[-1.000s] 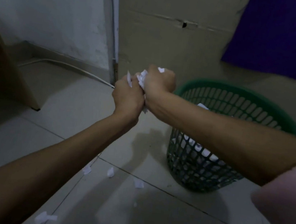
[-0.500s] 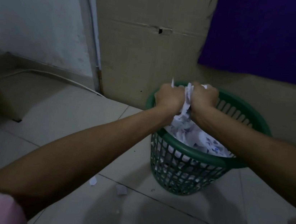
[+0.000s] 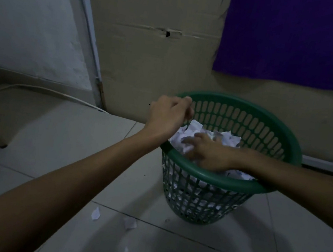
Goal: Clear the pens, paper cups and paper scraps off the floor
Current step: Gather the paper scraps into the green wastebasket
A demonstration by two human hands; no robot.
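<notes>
tiled floor (image 3: 58,133) | cardboard wall (image 3: 149,60) | purple cloth (image 3: 300,37) | green basket (image 3: 277,127)

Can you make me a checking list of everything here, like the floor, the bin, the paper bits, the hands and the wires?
Surface: pale tiled floor, dim light.
Job's things: green basket heaped with paper scraps; two scraps and a tiny bit lie on the floor in front of it. No pens or cups seen.
Clutter: nothing seen.
Hands: left hand over the basket's rim, fingers loosely curled, empty; right hand presses on the paper heap.
Cables: white cable runs along the wall's foot.
Surroundings: cardboard wall, purple cloth, white wall.
</notes>
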